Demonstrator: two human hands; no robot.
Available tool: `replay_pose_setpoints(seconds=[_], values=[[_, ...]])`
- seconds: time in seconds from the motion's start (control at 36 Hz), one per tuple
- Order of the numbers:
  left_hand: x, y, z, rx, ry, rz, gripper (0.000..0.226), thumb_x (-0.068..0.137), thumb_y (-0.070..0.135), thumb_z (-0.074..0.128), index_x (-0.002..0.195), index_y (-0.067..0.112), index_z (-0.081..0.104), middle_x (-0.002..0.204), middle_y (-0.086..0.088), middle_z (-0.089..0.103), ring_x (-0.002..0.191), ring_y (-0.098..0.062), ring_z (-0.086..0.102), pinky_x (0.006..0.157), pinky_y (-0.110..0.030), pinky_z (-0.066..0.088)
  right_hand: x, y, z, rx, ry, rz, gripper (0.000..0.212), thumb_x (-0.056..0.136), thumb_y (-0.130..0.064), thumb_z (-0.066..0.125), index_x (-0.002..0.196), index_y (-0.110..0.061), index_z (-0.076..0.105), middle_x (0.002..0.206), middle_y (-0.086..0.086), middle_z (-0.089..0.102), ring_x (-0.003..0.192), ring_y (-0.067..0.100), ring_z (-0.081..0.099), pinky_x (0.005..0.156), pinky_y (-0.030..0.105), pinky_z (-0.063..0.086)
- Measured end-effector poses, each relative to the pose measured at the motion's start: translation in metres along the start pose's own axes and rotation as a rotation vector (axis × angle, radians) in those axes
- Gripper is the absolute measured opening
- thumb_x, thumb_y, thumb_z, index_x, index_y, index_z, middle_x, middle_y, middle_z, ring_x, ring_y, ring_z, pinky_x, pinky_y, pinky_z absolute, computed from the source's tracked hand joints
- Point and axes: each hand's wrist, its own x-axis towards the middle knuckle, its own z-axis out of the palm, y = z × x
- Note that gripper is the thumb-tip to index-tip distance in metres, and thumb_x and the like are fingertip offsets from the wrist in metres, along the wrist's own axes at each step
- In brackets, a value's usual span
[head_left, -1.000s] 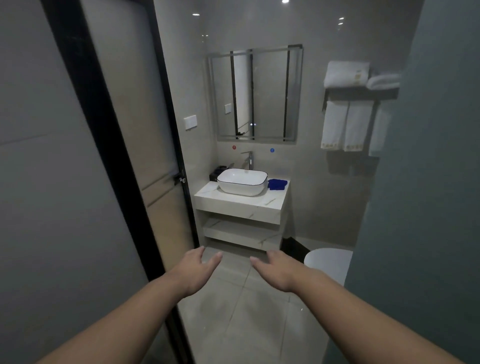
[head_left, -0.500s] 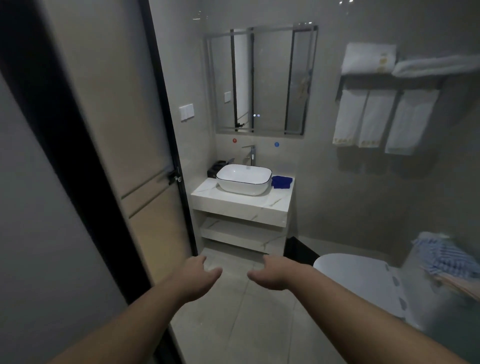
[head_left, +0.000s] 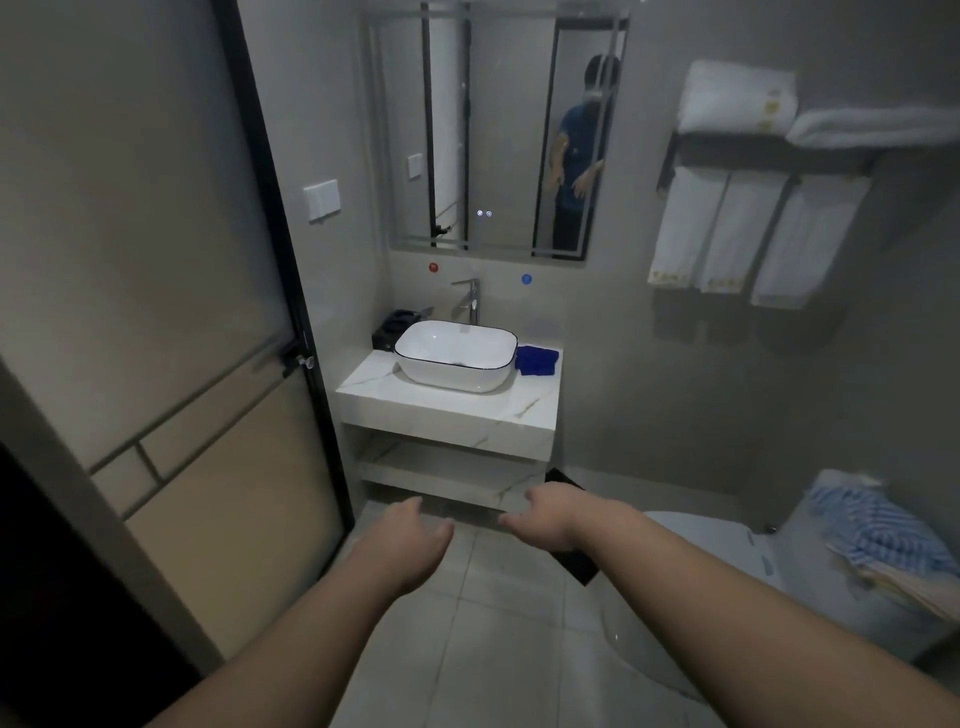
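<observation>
Just inside the bathroom: left hand (head_left: 410, 545) and right hand (head_left: 545, 522) out front, each grip slack and empty; approach step, I judge, with the black bin (head_left: 576, 566) on the floor (head_left: 498, 623) past my right hand, so next wants a closer step.

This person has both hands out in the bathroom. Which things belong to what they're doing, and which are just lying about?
Probably in play: left hand and right hand, both empty and open; the black bin and marble counter nearest them.
Just lying about: basin, blue cloth, hanging towels, striped cloth, mirror.
</observation>
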Motion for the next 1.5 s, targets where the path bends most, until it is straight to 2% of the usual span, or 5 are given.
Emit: replay_pose_setpoints(seconds=[0.33, 0.75, 1.08, 1.31, 1.5], values=[[0.130, -0.007, 0.007, -0.013, 0.016, -0.055, 0.079, 0.104, 0.057, 0.051, 0.168, 0.012, 0.033, 0.173, -0.007, 0.038, 0.158, -0.024, 0.038, 0.127, -0.037, 0.033, 0.147, 0.011, -0.034, -0.030, -0.041, -0.067, 0.089, 0.098, -0.071, 0.047, 0.163, -0.010, 0.038, 0.167, 0.015, 0.042, 0.151, 0.033, 0.044, 0.119, 0.040, 0.039], [0.339, 0.067, -0.037, -0.061, 0.078, -0.036, 0.069, 0.101, 0.056, 0.058, 0.159, 0.020, 0.050, 0.161, -0.005, 0.050, 0.147, -0.022, 0.050, 0.121, -0.035, 0.040, 0.336, 0.066, -0.121, 0.054, -0.043, -0.121, 0.078, 0.103, -0.061, 0.047, 0.163, -0.013, 0.037, 0.166, 0.013, 0.043, 0.151, 0.033, 0.044, 0.122, 0.043, 0.040], [0.490, 0.061, -0.067, -0.178, 0.005, -0.052, 0.075, 0.102, 0.057, 0.056, 0.166, 0.022, 0.038, 0.170, -0.001, 0.040, 0.140, -0.019, 0.055, 0.111, -0.033, 0.045, 0.471, 0.034, -0.174, 0.058, -0.042, -0.142, 0.073, 0.105, -0.053, 0.047, 0.166, -0.014, 0.033, 0.170, 0.010, 0.039, 0.153, 0.030, 0.043, 0.120, 0.041, 0.039], [0.630, 0.047, -0.108, -0.269, -0.018, -0.075, 0.065, 0.102, 0.048, 0.057, 0.161, 0.022, 0.048, 0.166, -0.001, 0.049, 0.150, -0.023, 0.048, 0.121, -0.038, 0.038, 0.575, 0.007, -0.215, 0.132, -0.030, -0.054, 0.062, 0.103, -0.049, 0.047, 0.155, -0.015, 0.046, 0.157, 0.010, 0.051, 0.139, 0.031, 0.053, 0.114, 0.045, 0.046], [0.718, 0.079, -0.122, -0.275, -0.101, 0.013, 0.066, 0.103, 0.049, 0.059, 0.162, 0.023, 0.046, 0.167, 0.001, 0.047, 0.149, -0.021, 0.050, 0.122, -0.037, 0.038, 0.636, 0.003, -0.251, 0.165, -0.013, -0.003, 0.074, 0.104, -0.054, 0.046, 0.167, -0.019, 0.031, 0.170, 0.007, 0.036, 0.152, 0.031, 0.042, 0.118, 0.044, 0.041]])
